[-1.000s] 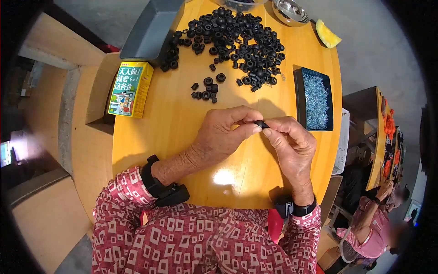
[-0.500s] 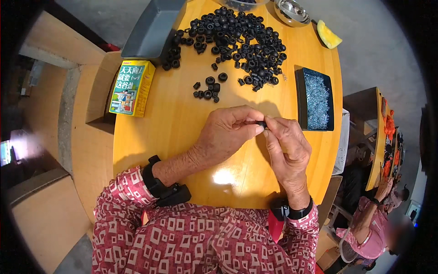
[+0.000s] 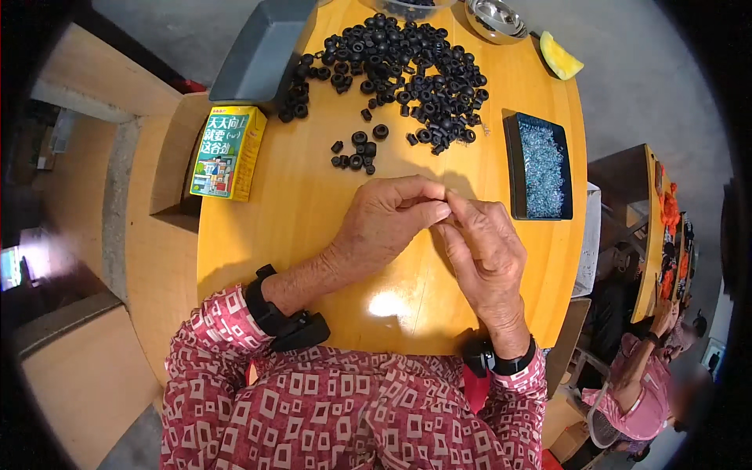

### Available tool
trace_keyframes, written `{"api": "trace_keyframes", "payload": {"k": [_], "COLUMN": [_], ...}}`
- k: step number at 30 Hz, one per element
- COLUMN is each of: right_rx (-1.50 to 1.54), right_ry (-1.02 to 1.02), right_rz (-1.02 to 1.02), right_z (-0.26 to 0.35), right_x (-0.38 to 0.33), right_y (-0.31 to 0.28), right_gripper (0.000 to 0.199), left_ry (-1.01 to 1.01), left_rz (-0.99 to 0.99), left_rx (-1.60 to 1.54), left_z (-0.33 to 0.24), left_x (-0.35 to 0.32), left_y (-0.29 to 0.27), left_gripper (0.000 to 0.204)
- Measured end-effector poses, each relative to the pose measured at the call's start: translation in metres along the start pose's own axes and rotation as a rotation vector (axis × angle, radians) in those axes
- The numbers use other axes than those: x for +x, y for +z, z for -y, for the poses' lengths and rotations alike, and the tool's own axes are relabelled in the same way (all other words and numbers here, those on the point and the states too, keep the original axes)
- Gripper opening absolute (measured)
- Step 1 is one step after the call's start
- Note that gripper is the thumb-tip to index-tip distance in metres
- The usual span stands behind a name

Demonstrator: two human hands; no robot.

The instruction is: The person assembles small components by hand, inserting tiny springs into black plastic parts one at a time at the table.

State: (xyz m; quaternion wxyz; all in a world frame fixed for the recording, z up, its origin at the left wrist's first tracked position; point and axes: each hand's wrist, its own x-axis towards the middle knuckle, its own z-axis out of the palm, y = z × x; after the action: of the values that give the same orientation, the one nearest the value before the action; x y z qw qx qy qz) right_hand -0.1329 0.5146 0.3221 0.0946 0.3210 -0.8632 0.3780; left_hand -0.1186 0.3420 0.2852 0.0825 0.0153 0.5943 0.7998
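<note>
Over the middle of the wooden table, the fingertips of my left hand and my right hand meet. Both are closed in a pinch; the small black part seen between them a moment earlier is now hidden by the fingers. A little group of black ring-shaped and cylindrical parts lies beyond my left hand. Farther back spreads a large heap of similar black parts. Right of my right hand stands a black tray filled with tiny bluish, shiny pieces.
A deep grey bin and a yellow-green carton stand at the left. Along the back are a clear bowl, a metal bowl and a yellow melon slice. Another person in pink works at a table on the right.
My hands have shifted slightly left and up, and my fingers have closed over the small black part, which was showing between the fingertips before. The view has moved a little.
</note>
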Motion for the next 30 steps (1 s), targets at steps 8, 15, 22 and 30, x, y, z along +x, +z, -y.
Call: {"api": "trace_keyframes", "payload": {"k": [8, 15, 22, 30], "right_rx": [-0.215, -0.392, -0.484, -0.567], "right_ry": [-0.157, -0.359, -0.473, -0.432], "right_rz": [-0.018, 0.067, 0.1, 0.183], "right_z": [-0.012, -0.013, -0.014, -0.01], "right_x": [0.012, 0.024, 0.031, 0.027], "right_y": [-0.004, -0.014, -0.017, -0.022], "right_gripper": [0.046, 0.036, 0.027, 0.023], "left_ry": [-0.011, -0.027, -0.043, -0.085], "left_rz": [-0.034, -0.056, -0.045, 0.067], "left_rx": [-0.054, -0.042, -0.071, 0.022], "left_z": [0.002, -0.003, -0.002, -0.008], "left_x": [0.001, 0.0, 0.0, 0.003], "left_y": [0.005, 0.007, 0.007, -0.001], "left_gripper": [0.017, 0.019, 0.018, 0.02]}}
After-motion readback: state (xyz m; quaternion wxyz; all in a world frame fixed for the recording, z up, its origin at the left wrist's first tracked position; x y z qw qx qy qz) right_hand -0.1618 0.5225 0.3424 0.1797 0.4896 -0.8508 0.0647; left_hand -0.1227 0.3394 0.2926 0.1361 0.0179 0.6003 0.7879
